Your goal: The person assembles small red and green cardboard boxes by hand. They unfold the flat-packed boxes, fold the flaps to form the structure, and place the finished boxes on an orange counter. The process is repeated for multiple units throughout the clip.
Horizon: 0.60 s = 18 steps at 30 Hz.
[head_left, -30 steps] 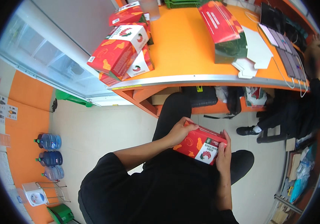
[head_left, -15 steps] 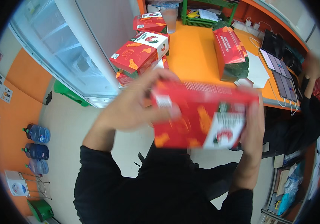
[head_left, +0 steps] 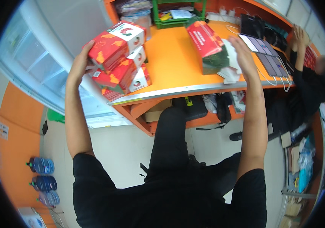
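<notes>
My left hand (head_left: 79,64) is at the left side of a stack of red cartons, its fingers apart and touching the end of the top carton (head_left: 111,47). This carton has a white panel with a strawberry picture. Beneath it sits another red carton (head_left: 119,78), set at an angle, and part of a further one shows at the bottom. My right hand (head_left: 245,57) is raised over the desk's right part with fingers stretched and nothing in them. Nearest to it are a red and dark green carton (head_left: 208,43) and crumpled white paper (head_left: 231,74).
The orange desk (head_left: 170,53) has a metal front edge. At its back stands a green tray rack (head_left: 177,21); to the right lie phones on cables (head_left: 270,62). A glass-door fridge (head_left: 37,49) is at the left. Another person (head_left: 308,83) sits at the right.
The red carton that both hands held is out of them. My hands have spread apart, the left to the stack and the right over the desk. The view has shifted.
</notes>
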Motion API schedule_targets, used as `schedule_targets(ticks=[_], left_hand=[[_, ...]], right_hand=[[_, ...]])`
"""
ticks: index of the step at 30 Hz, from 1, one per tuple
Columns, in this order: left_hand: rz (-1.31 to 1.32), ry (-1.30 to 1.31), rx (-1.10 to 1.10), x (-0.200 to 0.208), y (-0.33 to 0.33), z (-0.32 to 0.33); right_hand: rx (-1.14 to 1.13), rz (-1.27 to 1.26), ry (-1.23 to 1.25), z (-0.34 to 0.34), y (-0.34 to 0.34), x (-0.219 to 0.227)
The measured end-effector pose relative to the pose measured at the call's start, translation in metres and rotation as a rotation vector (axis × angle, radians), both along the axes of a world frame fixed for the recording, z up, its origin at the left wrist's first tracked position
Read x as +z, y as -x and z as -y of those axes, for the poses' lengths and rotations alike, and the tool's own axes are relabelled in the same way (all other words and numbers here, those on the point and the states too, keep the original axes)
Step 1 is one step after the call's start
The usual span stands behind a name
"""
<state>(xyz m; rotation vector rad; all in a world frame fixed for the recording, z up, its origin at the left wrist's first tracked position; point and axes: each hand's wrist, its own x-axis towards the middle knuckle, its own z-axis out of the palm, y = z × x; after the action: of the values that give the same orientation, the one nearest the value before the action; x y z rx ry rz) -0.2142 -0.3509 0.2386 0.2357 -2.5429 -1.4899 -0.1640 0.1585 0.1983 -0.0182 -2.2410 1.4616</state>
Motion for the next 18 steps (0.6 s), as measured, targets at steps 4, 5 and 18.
schedule_targets(ticks=[4, 5, 18], left_hand=[[0.015, 0.003, 0.0, -0.006, 0.002, 0.006], [0.015, 0.009, -0.02, -0.005, 0.001, 0.004], [-0.075, 0.047, -0.043, -0.005, -0.001, 0.009]], right_hand=[[0.132, 0.255, 0.055, -0.002, 0.035, -0.006], [0.147, 0.34, 0.065, -0.003, 0.044, -0.004], [0.066, 0.276, 0.045, -0.028, 0.076, 0.006]])
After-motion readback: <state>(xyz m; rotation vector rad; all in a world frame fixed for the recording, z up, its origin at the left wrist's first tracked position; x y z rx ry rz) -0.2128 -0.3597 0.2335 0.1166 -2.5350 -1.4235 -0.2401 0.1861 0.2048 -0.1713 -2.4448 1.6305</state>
